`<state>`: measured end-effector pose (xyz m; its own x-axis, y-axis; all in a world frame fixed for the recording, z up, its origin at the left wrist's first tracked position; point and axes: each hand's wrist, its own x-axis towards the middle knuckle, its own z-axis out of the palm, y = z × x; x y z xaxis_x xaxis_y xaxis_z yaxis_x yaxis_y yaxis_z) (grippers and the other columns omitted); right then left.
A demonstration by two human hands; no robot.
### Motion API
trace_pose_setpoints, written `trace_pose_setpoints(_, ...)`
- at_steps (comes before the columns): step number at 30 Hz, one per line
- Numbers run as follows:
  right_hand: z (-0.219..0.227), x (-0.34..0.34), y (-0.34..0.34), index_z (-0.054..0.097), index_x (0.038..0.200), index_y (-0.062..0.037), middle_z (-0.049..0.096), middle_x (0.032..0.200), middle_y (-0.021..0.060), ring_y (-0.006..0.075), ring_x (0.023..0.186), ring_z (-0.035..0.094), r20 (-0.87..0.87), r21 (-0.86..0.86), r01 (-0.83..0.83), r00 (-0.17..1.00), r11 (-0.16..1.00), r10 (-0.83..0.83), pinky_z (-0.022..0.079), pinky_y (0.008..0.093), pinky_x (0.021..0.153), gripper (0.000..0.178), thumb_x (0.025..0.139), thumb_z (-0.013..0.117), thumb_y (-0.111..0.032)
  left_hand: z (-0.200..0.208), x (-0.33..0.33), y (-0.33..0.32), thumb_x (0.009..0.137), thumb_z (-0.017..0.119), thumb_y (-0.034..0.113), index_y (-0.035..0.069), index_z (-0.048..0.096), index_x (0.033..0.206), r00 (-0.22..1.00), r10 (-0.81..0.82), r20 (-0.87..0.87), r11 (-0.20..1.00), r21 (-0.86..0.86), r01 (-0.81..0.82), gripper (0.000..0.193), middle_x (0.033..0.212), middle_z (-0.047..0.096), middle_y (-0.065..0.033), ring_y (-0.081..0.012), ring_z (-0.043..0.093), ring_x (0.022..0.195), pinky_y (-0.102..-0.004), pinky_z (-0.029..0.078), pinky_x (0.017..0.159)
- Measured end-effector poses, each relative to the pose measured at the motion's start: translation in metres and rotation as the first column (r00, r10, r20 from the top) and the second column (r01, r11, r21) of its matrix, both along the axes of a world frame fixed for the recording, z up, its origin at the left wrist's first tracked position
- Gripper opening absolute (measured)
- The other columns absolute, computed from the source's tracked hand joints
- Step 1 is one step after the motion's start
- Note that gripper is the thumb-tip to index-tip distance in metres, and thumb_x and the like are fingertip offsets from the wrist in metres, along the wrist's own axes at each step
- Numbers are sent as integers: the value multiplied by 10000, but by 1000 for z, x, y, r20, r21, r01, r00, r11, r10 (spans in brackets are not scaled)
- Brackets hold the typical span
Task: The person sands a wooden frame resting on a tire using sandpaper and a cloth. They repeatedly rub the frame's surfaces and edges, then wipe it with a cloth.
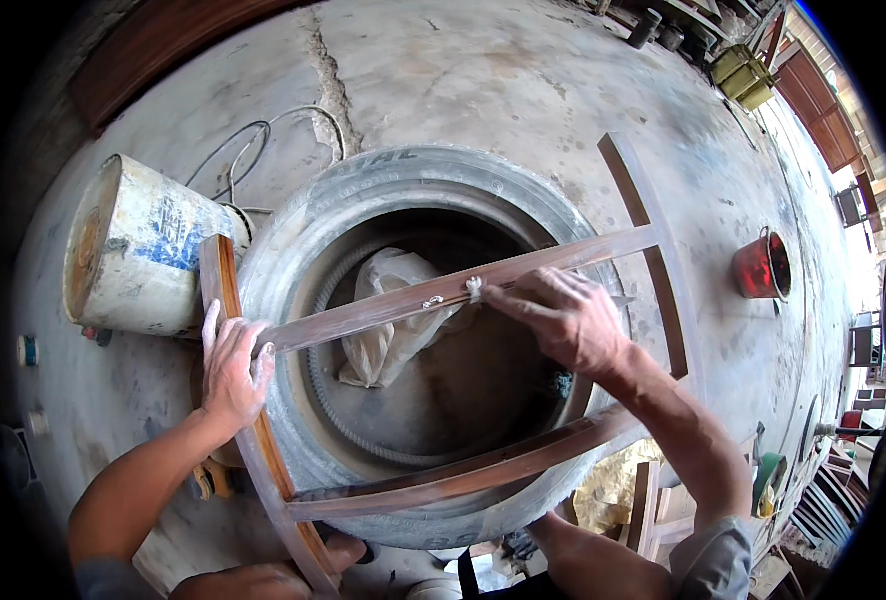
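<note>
Both hands have a grip on the wooden frame lying across the big tyre on the concrete floor: the left hand is closed around the side rail, while the right hand pinches a small white wad against the upper crossbar. Judging by this, the frame is already joined, and the filling or wiping of that spot, beside a small screw, looks underway, not finished.

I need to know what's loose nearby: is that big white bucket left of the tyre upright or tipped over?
Tipped over. The white bucket lies on its side on the concrete floor, beside the tyre.
</note>
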<state>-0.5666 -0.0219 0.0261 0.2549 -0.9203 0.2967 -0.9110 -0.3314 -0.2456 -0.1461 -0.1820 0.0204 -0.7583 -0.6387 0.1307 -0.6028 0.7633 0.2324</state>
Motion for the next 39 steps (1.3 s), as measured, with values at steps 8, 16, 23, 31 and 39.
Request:
trace_pose_setpoints(8,0,-2,1,668,1366,-223,687,1058,64,268,975,710,28,59,19,999,998,-21,610,375,753,606,802,619,-9,0,4,-1,913,590,88,-17,594,1218,1000,-14,0,1000,-7,14,322,1030,630,-192,-391,589,1084,-621,199,1238)
trace_pose_setpoints(16,0,-1,-3,674,1372,-231,671,1064,52,255,937,707,-16,35,-23,1000,999,23,600,374,738,614,799,625,-16,0,4,0,922,591,93,-18,600,1214,1000,4,9,1000,2,-4,313,1033,632,-189,-385,593,1080,-619,199,1238)
trace_pose_setpoints(23,-2,-6,4,681,1370,-234,669,1030,42,253,945,702,-2,-4,20,1000,1000,-20,597,362,707,650,769,640,11,1,2,-1,931,594,93,-19,596,1218,1000,-16,-1,1000,-1,16,309,1034,630,-193,-380,594,1081,-621,194,1240)
trace_pose_setpoints(31,0,-11,2,626,1426,-237,674,1071,61,269,941,707,9,59,-26,1000,998,25,614,356,678,679,787,630,-7,-1,6,-1,916,605,110,-20,591,1225,1000,-5,20,1000,7,5,335,1046,627,-196,-382,590,1094,-621,193,1241)
trace_pose_setpoints(39,0,15,-11,652,1388,-219,664,1086,67,257,936,709,-47,30,-59,997,998,60,599,352,669,615,804,635,-27,-2,7,-1,909,611,109,-18,594,1222,1000,-7,21,1000,-1,7,338,1058,625,-201,-381,588,1102,-626,204,1237)
